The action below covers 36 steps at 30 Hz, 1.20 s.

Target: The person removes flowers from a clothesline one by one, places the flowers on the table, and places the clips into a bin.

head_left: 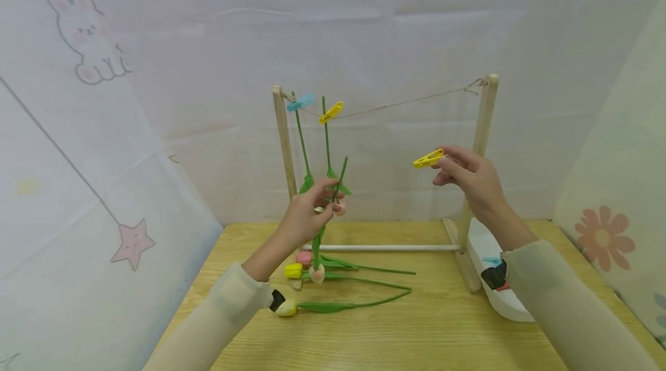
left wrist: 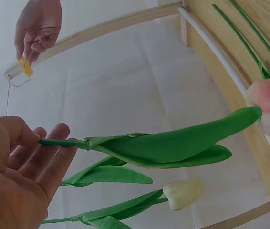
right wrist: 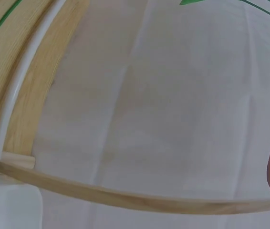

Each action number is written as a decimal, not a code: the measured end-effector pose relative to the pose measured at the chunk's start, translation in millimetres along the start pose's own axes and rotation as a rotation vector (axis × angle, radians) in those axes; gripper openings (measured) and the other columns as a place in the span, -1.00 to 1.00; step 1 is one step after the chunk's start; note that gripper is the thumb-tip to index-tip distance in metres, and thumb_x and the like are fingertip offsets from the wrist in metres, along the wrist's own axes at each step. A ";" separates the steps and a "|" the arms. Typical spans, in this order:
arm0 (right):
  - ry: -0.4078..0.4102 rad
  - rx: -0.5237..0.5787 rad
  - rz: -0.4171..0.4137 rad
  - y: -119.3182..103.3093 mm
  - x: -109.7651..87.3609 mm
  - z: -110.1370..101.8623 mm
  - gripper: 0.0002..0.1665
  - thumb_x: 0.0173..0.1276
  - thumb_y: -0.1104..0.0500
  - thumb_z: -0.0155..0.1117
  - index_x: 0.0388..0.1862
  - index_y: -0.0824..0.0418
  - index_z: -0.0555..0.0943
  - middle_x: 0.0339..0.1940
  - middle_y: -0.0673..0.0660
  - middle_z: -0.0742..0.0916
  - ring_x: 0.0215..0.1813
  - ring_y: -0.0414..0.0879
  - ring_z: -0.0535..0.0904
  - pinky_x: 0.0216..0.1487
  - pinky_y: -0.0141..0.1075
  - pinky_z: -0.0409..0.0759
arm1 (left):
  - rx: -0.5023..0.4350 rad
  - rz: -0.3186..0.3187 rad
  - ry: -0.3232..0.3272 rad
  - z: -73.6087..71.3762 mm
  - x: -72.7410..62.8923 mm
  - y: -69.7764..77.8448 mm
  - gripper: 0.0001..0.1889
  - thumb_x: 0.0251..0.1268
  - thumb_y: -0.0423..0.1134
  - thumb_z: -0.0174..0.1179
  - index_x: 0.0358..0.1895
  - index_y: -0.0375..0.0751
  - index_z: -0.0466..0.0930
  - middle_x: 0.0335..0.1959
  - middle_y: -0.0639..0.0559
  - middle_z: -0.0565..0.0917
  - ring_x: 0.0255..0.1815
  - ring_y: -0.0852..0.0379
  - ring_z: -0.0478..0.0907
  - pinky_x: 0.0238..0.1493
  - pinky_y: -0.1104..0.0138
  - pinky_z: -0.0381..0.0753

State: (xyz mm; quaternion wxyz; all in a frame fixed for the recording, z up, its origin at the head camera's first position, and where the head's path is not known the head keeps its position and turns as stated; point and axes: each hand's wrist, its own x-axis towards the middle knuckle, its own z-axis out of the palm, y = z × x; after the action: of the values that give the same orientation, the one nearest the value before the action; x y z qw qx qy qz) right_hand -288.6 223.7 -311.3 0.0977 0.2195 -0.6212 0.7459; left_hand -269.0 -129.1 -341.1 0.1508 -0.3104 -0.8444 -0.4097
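My left hand (head_left: 310, 212) pinches the green stem of an artificial tulip (left wrist: 163, 143) between thumb and fingers. Its pale pink bloom (head_left: 317, 274) hangs downward, below the hand. Off to the right, my right hand (head_left: 476, 181) holds a yellow clothespin (head_left: 429, 159) by its end, out in front of the right post. Two more tulips hang upside down by their stems from a string (head_left: 403, 104), one under a blue clothespin (head_left: 301, 102), the other under a yellow clothespin (head_left: 331, 112). My left hand partly covers their blooms in the head view.
The string spans two wooden posts (head_left: 485, 117) joined low down by a white bar (head_left: 385, 248). Several tulips, including a pink bloom (head_left: 304, 258) and a yellow bloom (head_left: 293, 270), lie on the wooden table (head_left: 364, 336). Right of the stand is a white tub (head_left: 502, 301) with a blue clothespin inside.
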 end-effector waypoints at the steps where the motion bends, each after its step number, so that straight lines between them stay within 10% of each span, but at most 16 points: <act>1: 0.000 -0.004 0.001 0.6 -2.1 -2.5 -0.60 0.47 0.32 0.27 0.22 0.45 0.57 -0.26 0.09 0.81 -0.41 -0.12 0.72 -0.19 -0.33 0.75 | 0.014 -0.002 -0.005 0.0 -1.1 0.2 -0.52 0.38 -0.52 0.18 0.34 -0.27 0.44 0.02 -0.08 0.76 -0.17 0.03 0.78 -0.39 0.38 0.70; 21: 0.043 0.109 -0.014 14.5 -48.8 -52.1 -0.64 0.52 0.42 0.12 0.24 0.47 0.55 -0.21 0.10 0.81 -0.35 -0.10 0.73 -0.10 -0.36 0.73 | 0.165 0.101 -0.139 18.8 -25.7 -1.7 -0.48 0.33 -0.56 0.17 0.33 -0.14 0.47 0.01 -0.08 0.76 -0.18 0.12 0.75 -0.37 0.52 0.65; 28: 0.086 0.117 -0.014 29.1 -69.5 -78.7 -0.65 0.55 0.42 0.04 0.24 0.40 0.56 -0.22 0.07 0.79 -0.31 -0.12 0.73 -0.05 -0.39 0.71 | 0.433 0.193 -0.152 30.0 -34.6 -5.3 -0.48 0.32 -0.50 0.23 0.30 -0.04 0.48 -0.40 0.09 0.71 -0.74 0.39 0.22 -0.69 0.58 0.16; 36: 0.162 0.099 0.027 41.3 -94.4 -109.8 -0.62 0.57 0.39 0.03 0.25 0.21 0.61 -0.21 0.03 0.78 -0.31 -0.16 0.73 -0.04 -0.46 0.68 | 0.727 0.302 -0.190 49.0 -54.0 -10.0 -0.50 0.33 -0.43 0.22 0.31 0.00 0.48 -0.47 0.16 0.65 -0.76 0.37 -0.08 -0.71 0.55 -0.08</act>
State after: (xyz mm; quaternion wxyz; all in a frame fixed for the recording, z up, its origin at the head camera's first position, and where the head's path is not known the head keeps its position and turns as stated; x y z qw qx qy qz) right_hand -245.0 333.5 -404.7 0.1266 0.1549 -0.5764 0.7923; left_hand -234.4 -116.9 -405.0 0.2303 -0.3939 -0.8894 -0.0272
